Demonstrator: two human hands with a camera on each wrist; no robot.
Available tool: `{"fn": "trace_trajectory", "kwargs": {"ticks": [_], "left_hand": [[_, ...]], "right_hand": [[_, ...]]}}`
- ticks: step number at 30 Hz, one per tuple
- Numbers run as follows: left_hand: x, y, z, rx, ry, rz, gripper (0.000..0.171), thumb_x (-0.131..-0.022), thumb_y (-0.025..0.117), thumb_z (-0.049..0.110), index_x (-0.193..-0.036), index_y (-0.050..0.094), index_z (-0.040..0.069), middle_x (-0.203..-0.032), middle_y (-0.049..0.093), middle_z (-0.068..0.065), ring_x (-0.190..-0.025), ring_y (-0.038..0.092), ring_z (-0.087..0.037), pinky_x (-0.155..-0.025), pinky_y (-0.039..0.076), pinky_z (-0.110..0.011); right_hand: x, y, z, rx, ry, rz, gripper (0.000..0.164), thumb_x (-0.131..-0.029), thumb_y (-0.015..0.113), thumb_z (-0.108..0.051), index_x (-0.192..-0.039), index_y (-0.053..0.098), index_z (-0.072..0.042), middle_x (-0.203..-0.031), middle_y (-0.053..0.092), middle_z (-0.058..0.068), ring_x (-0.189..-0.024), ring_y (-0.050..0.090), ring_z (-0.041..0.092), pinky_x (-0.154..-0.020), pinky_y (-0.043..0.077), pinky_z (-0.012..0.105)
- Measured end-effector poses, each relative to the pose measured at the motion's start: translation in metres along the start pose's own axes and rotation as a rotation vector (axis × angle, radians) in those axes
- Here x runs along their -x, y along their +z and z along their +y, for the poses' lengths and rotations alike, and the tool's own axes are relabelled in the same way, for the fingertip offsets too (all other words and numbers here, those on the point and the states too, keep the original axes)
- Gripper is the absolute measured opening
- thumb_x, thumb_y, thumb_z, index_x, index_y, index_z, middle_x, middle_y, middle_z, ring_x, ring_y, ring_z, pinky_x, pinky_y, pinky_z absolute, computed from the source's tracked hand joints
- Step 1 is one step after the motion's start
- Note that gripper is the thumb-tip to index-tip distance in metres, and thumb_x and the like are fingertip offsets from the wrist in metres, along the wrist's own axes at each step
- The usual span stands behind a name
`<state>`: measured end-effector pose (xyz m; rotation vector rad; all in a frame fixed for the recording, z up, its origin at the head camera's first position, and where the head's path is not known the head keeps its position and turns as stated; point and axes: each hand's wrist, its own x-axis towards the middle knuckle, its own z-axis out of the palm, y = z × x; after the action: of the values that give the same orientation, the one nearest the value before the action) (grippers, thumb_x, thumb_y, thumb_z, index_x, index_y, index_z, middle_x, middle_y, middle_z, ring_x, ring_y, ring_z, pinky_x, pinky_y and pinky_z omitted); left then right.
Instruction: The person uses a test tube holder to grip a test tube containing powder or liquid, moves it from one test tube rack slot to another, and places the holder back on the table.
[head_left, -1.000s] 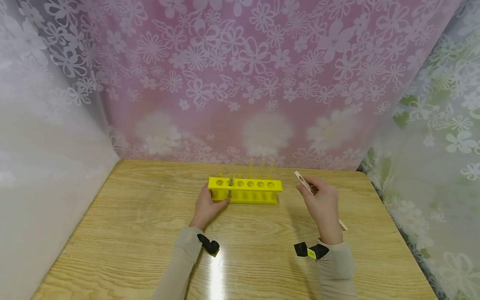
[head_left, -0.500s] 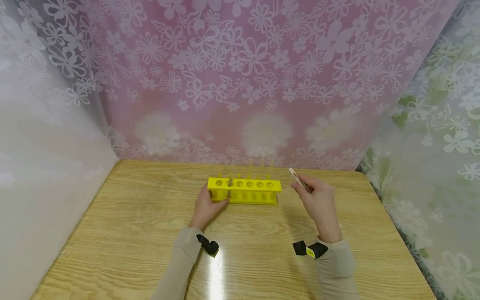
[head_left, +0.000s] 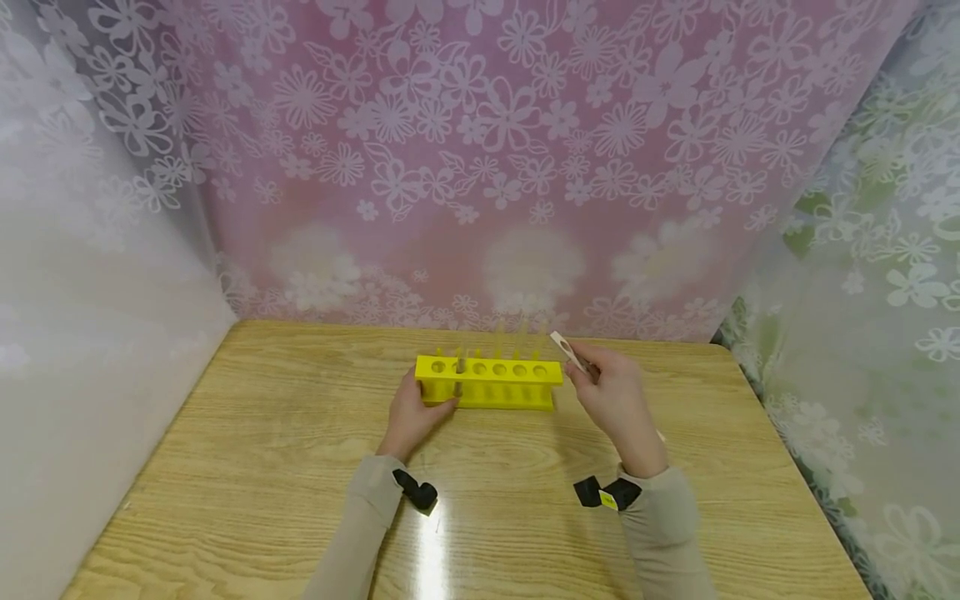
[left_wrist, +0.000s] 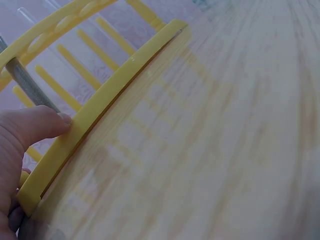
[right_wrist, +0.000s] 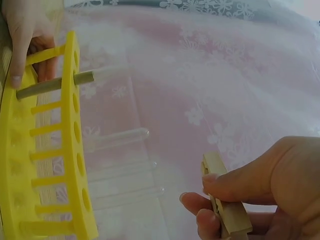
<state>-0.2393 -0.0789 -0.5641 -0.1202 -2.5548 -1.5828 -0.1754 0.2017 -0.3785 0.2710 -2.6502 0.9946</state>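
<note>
**Upright part-filled tube [right_wrist: 45, 87] in yellow test-tube rack [head_left: 490, 380]**

The right hand [head_left: 617, 400] pinches a wooden clamp [head_left: 567, 349] just off the rack's right end; the tube stands in the second hole from the left, nearer the left hand [head_left: 409, 414], which grips that end.

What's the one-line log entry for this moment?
left hand: grips yellow rack | right hand: holds wooden clamp, apart from rack | grey-filled tube: in rack
</note>
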Motion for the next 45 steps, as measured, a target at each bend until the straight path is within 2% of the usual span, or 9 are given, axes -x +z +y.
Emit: {"fn": "trace_trajectory", "kwargs": {"ticks": [8,14,24,28,31,34,39,42,45], "left_hand": [[0.0,0.0,0.0,0.004,0.008,-0.006,0.081,-0.076,0.085,0.033,-0.143,0.044,0.012,-0.128,0.056,-0.01,-0.111,0.057,-0.027,-0.093,0.049,-0.048],[0.0,-0.001,0.001,-0.007,-0.002,-0.01,0.081,-0.076,0.084,0.034,-0.143,0.043,0.014,-0.128,0.058,-0.008,-0.111,0.058,-0.026,-0.093,0.048,-0.047],[0.0,-0.001,0.005,-0.01,-0.019,-0.009,0.075,-0.076,0.084,0.034,-0.138,0.047,0.016,-0.124,0.059,-0.007,-0.108,0.058,-0.025,-0.092,0.049,-0.046],[0.0,-0.001,0.004,-0.006,-0.022,-0.008,0.075,-0.076,0.084,0.035,-0.138,0.047,0.016,-0.124,0.058,-0.006,-0.109,0.058,-0.025,-0.093,0.049,-0.045],[0.0,-0.001,0.004,-0.007,-0.021,-0.009,0.076,-0.076,0.084,0.035,-0.139,0.047,0.016,-0.125,0.058,-0.006,-0.11,0.057,-0.025,-0.094,0.048,-0.046],[0.0,-0.001,0.004,-0.007,-0.023,-0.011,0.077,-0.076,0.084,0.034,-0.14,0.046,0.015,-0.127,0.058,-0.007,-0.111,0.057,-0.025,-0.095,0.048,-0.046],[0.001,-0.002,0.004,-0.009,-0.023,-0.012,0.079,-0.075,0.084,0.035,-0.141,0.045,0.014,-0.128,0.057,-0.009,-0.112,0.057,-0.027,-0.095,0.047,-0.047],[0.0,-0.001,0.004,-0.004,-0.024,-0.011,0.078,-0.075,0.085,0.036,-0.14,0.046,0.014,-0.127,0.057,-0.008,-0.113,0.057,-0.027,-0.095,0.047,-0.047],[0.0,-0.001,0.003,-0.006,-0.022,-0.011,0.077,-0.076,0.085,0.037,-0.139,0.047,0.015,-0.128,0.057,-0.007,-0.114,0.056,-0.026,-0.096,0.047,-0.046]], "right_hand": [[-0.004,0.004,-0.009,-0.041,-0.014,-0.027,0.039,-0.092,0.069,-0.003,-0.131,0.063,-0.001,-0.104,0.07,0.018,-0.055,0.041,0.017,-0.047,0.035,0.026],[-0.007,0.006,-0.014,-0.055,-0.003,-0.051,0.04,-0.093,0.068,-0.004,-0.132,0.063,-0.003,-0.089,0.068,0.012,-0.052,0.033,0.017,-0.046,0.03,0.026],[-0.013,0.014,-0.02,-0.085,-0.005,-0.075,0.04,-0.094,0.067,-0.005,-0.133,0.062,-0.004,-0.11,0.069,0.016,-0.059,0.043,0.018,-0.051,0.037,0.028],[-0.016,0.017,-0.021,-0.093,-0.018,-0.088,0.04,-0.094,0.067,-0.006,-0.134,0.062,-0.004,-0.104,0.069,0.015,-0.055,0.037,0.019,-0.049,0.033,0.028],[-0.018,0.019,-0.021,-0.096,-0.031,-0.101,0.04,-0.094,0.067,-0.008,-0.134,0.061,-0.004,-0.107,0.069,0.016,-0.055,0.036,0.019,-0.049,0.033,0.028],[-0.019,0.022,-0.021,-0.117,-0.024,-0.117,0.041,-0.094,0.067,-0.008,-0.135,0.06,-0.004,-0.115,0.067,0.017,-0.06,0.043,0.019,-0.051,0.037,0.028],[-0.022,0.025,-0.025,-0.146,-0.01,-0.142,0.045,-0.093,0.067,-0.003,-0.137,0.059,-0.005,-0.116,0.067,0.019,-0.067,0.055,0.022,-0.053,0.043,0.028],[-0.024,0.026,-0.027,-0.151,-0.005,-0.158,0.046,-0.093,0.067,-0.002,-0.138,0.058,-0.007,-0.109,0.069,0.016,-0.062,0.051,0.02,-0.051,0.041,0.027],[-0.025,0.028,-0.03,-0.15,-0.009,-0.162,0.046,-0.093,0.068,-0.004,-0.138,0.059,-0.008,-0.105,0.07,0.014,-0.057,0.04,0.019,-0.049,0.036,0.027]]}}
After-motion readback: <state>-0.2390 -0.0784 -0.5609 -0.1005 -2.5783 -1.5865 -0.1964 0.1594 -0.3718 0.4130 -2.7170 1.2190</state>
